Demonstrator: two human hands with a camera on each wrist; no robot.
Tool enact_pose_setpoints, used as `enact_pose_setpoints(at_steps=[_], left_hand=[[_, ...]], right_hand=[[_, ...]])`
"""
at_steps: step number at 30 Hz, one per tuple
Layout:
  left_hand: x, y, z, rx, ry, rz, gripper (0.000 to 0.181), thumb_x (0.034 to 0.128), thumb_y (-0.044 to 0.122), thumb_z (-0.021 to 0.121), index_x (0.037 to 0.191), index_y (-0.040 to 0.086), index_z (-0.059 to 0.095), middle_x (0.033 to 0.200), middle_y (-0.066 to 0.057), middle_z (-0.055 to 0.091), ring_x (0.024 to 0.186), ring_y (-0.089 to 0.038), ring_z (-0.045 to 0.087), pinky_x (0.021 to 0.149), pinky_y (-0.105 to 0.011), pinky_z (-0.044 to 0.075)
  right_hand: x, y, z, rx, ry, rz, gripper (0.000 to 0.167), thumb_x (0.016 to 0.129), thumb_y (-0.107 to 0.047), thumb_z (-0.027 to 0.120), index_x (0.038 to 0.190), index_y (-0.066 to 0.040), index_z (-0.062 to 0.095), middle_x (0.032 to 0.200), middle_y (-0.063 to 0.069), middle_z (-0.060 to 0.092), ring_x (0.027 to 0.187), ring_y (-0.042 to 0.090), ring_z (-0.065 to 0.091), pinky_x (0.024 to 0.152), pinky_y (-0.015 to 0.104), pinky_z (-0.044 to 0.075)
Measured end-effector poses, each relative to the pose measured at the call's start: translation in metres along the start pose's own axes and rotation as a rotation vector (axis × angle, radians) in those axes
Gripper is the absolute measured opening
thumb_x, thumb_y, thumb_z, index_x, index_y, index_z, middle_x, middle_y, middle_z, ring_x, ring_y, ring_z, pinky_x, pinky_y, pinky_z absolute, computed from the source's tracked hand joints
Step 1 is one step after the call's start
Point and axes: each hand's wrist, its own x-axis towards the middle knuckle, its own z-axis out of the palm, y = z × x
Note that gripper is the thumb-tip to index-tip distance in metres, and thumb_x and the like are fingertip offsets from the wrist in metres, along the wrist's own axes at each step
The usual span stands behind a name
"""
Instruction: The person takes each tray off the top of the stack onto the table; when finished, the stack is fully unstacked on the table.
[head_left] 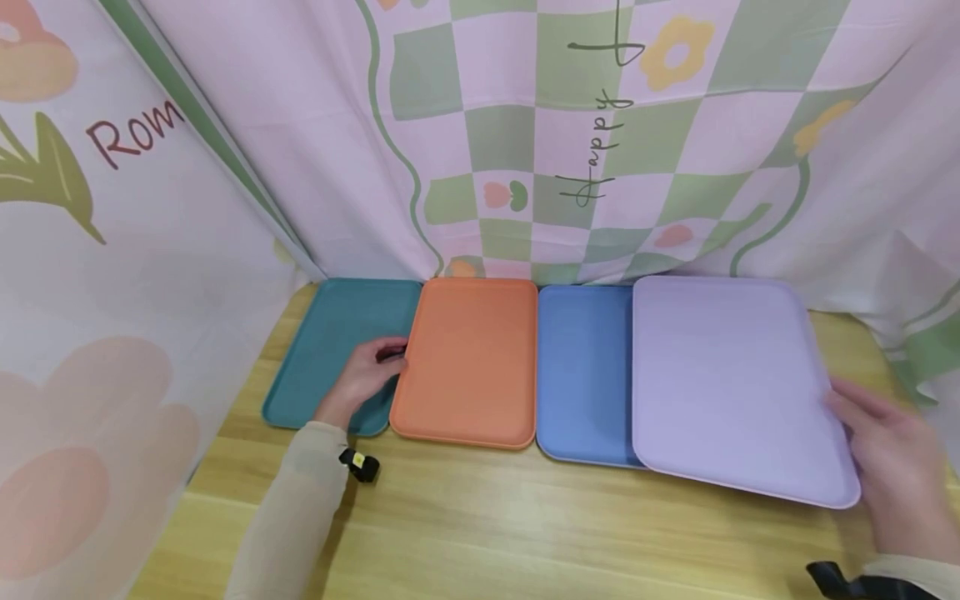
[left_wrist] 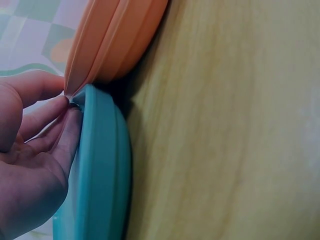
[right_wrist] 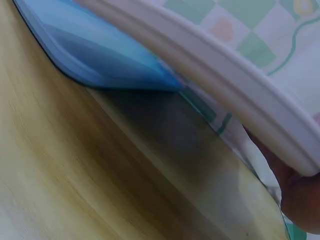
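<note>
A purple tray (head_left: 738, 383) overlaps the right part of a blue tray (head_left: 585, 375); my right hand (head_left: 896, 454) grips its right edge. In the right wrist view the purple tray (right_wrist: 215, 65) is tilted, its near side raised above the table, with the blue tray (right_wrist: 95, 45) lower down. My left hand (head_left: 363, 375) is at the left edge of an orange tray (head_left: 468, 362), above a teal tray (head_left: 337, 333). The left wrist view shows fingertips of the left hand (left_wrist: 40, 135) at the meeting rims of the orange tray (left_wrist: 115, 40) and teal tray (left_wrist: 100, 165).
The trays stand in a row along the back of a wooden table (head_left: 480, 525). A patterned curtain (head_left: 502, 142) hangs directly behind them, and another printed cloth (head_left: 112, 275) hangs on the left side.
</note>
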Motion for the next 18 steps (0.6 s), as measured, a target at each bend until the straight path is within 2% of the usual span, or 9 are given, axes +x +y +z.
enact_pose_setpoints(at_steps=[4, 10, 13, 18], left_hand=[[0.0, -0.001, 0.0, 0.012, 0.001, 0.006, 0.048, 0.1051, 0.009, 0.066, 0.152, 0.0, 0.059, 0.152, -0.024, 0.06, 0.139, -0.04, 0.06, 0.111, -0.049, 0.057], [-0.001, 0.001, 0.0, 0.022, 0.004, -0.004, 0.049, 0.1047, 0.01, 0.067, 0.152, 0.002, 0.059, 0.152, -0.022, 0.061, 0.139, -0.039, 0.061, 0.112, -0.051, 0.056], [-0.002, 0.003, -0.001, 0.025, 0.002, -0.008, 0.049, 0.1046, 0.01, 0.066, 0.152, 0.002, 0.058, 0.152, -0.022, 0.061, 0.139, -0.039, 0.06, 0.113, -0.052, 0.055], [-0.002, 0.003, -0.001, 0.026, -0.003, -0.009, 0.049, 0.1054, 0.011, 0.065, 0.153, 0.002, 0.058, 0.153, -0.022, 0.06, 0.14, -0.039, 0.06, 0.113, -0.052, 0.055]], right_hand=[[0.005, 0.005, -0.012, -0.027, 0.001, -0.008, 0.025, 0.101, -0.017, 0.078, 0.1, -0.041, 0.083, 0.083, -0.032, 0.071, 0.072, -0.008, 0.064, 0.053, 0.017, 0.052], [0.013, 0.01, -0.026, 0.045, -0.049, 0.017, 0.026, 0.104, -0.017, 0.074, 0.103, -0.043, 0.08, 0.088, -0.033, 0.071, 0.075, -0.008, 0.066, 0.055, 0.018, 0.054], [0.015, 0.011, -0.033, 0.091, -0.087, -0.003, 0.031, 0.106, -0.014, 0.07, 0.099, -0.042, 0.081, 0.089, -0.031, 0.072, 0.074, -0.007, 0.068, 0.056, 0.018, 0.055], [0.022, 0.012, -0.042, 0.139, -0.128, -0.083, 0.042, 0.107, -0.004, 0.064, 0.097, -0.039, 0.084, 0.087, -0.028, 0.076, 0.072, -0.007, 0.069, 0.056, 0.014, 0.053]])
